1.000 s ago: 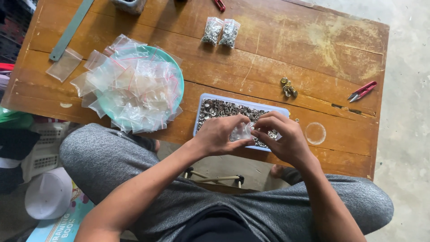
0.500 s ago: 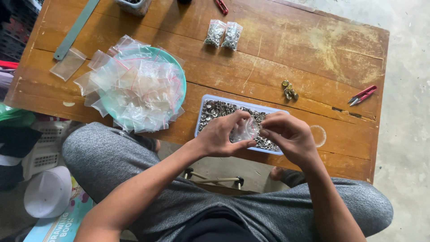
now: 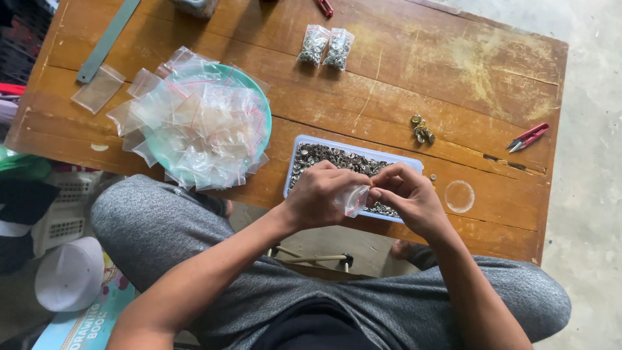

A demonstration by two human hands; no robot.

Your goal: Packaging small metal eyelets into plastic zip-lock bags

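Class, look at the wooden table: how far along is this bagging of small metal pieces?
Done: two filled small clear bags lie at the table's far edge. In hand: the left hand and right hand hold one small clear plastic bag over the pale blue tray of metal pieces. Left: the tray looks full, and the green bowl of empty bags is heaped.

Table (image 3: pixel 389 84): worn matt wood, scratched and stained. Small bag (image 3: pixel 355 199) and bag pile (image 3: pixel 194 129): clear glossy plastic film. Tray (image 3: pixel 298 144): smooth pale plastic; fasteners (image 3: pixel 330 157) inside: shiny metal. Bowl (image 3: pixel 262 113): smooth turquoise plastic. Trousers (image 3: pixel 149 220): matt grey knit cloth.
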